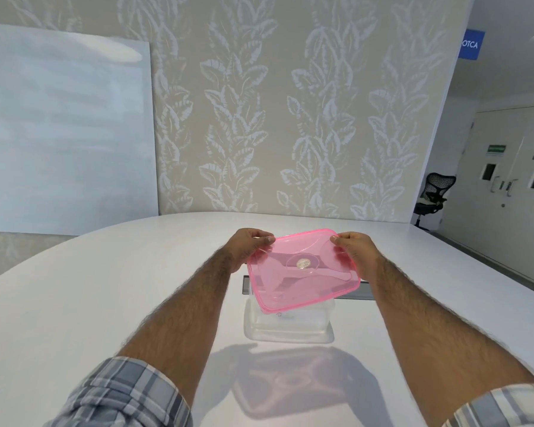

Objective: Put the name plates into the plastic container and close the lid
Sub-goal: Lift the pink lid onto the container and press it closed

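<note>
My left fingers [266, 240] and right fingers [336, 240] pinch the pink lid [290, 282] at 9 and 3 o'clock, tilted above the clear container [290, 329]; closing, I judge, needs levelling, then pressing down.

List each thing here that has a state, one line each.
Lid: off the container, held tilted above it.
Container: open, upright on the table; contents unclear.
Left hand: grips the lid's left edge.
Right hand: grips the lid's right edge.
Doors: shut.
</note>
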`<state>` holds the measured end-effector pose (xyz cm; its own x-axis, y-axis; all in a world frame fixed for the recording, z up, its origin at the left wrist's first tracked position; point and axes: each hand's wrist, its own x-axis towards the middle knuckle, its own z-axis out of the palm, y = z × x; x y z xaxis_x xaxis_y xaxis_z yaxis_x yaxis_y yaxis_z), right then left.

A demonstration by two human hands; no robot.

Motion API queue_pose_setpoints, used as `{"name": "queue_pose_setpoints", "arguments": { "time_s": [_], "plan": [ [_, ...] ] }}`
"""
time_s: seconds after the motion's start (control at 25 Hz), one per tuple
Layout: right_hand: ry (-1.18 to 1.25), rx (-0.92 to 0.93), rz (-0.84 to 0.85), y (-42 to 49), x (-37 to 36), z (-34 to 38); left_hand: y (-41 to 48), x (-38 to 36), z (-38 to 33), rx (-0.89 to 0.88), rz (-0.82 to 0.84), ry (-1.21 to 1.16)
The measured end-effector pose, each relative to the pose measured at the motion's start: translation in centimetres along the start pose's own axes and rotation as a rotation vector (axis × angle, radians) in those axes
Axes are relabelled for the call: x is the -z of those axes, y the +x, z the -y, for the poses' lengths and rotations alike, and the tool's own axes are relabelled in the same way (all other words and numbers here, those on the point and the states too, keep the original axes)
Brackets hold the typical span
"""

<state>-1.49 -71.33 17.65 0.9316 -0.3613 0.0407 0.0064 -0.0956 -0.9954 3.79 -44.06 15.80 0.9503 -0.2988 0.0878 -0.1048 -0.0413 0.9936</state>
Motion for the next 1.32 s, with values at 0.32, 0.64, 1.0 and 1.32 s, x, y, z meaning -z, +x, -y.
{"name": "queue_pose_setpoints", "arguments": {
  "time_s": [0.32,0.64,1.0,1.32],
  "plan": [
    [0.079,-0.054,-0.140,3.7,0.2,-2.4,1.1,-0.2,2.0,0.072,-0.140,0.131],
    [-0.524,0.055,-0.149,4.5,-2.3,-6.7,1.9,0.4,4.9,0.167,-0.239,0.356],
    [-0.722,0.011,-0.157,5.2,-3.2,-9.9,4.2,0.5,7.3,0.189,-0.246,0.540],
    [-0.754,-0.022,-0.175,6.6,-3.5,-11.5,6.1,0.2,9.2,0.197,-0.232,0.632]
  ]
}}
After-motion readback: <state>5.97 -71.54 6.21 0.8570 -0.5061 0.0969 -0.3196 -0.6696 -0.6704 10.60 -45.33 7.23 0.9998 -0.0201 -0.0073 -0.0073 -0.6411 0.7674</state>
